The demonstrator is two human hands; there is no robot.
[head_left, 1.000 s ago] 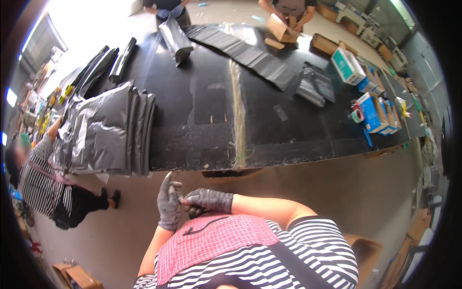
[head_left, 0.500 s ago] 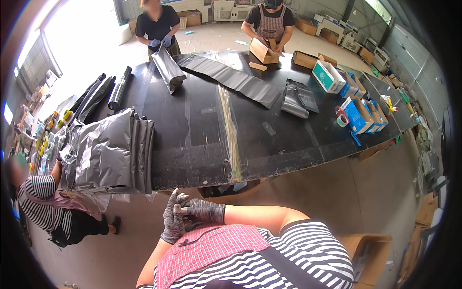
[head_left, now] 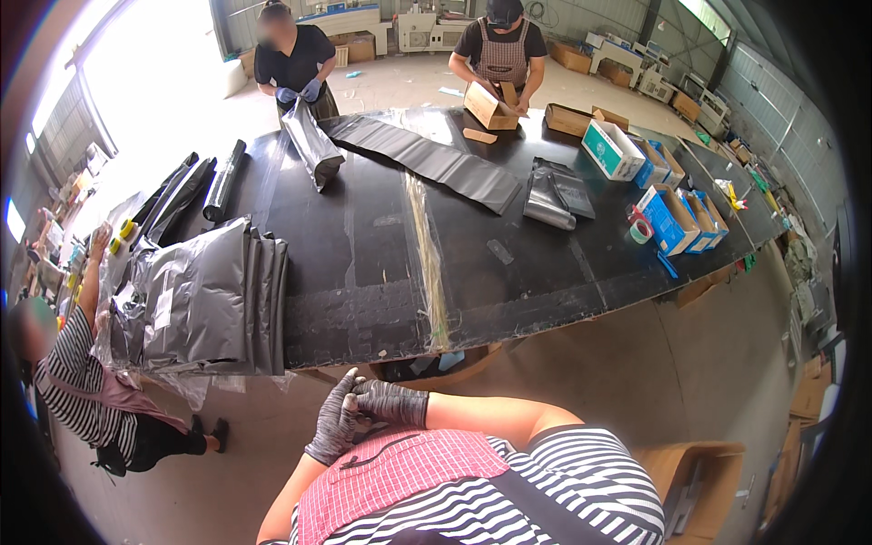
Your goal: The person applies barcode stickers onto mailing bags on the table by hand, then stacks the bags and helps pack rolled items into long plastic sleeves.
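Note:
My left hand (head_left: 333,427) and my right hand (head_left: 392,402), both in grey knit gloves, meet in front of my pink checked apron (head_left: 391,468), just short of the table's near edge. The left one points upward with its fingers stretched out. From the right, my other hand lies across it, fingers bent against the left hand's fingers and partly hidden there. No separate object shows between them. Nearest to them is the black table (head_left: 363,327), with a strip of pale strands (head_left: 425,263) under clear tape across it.
A thick stack of grey plastic bags (head_left: 204,304) lies at the near left; a co-worker (head_left: 82,400) stands beside it. Across the table one person (head_left: 295,64) handles a grey bag (head_left: 313,150), another (head_left: 504,59) a cardboard box (head_left: 490,107). Blue boxes (head_left: 668,218) stand at right.
My hands stay together, with small finger movements. The co-worker at left has stretched an arm forward along the table's left side. The view has shifted slightly.

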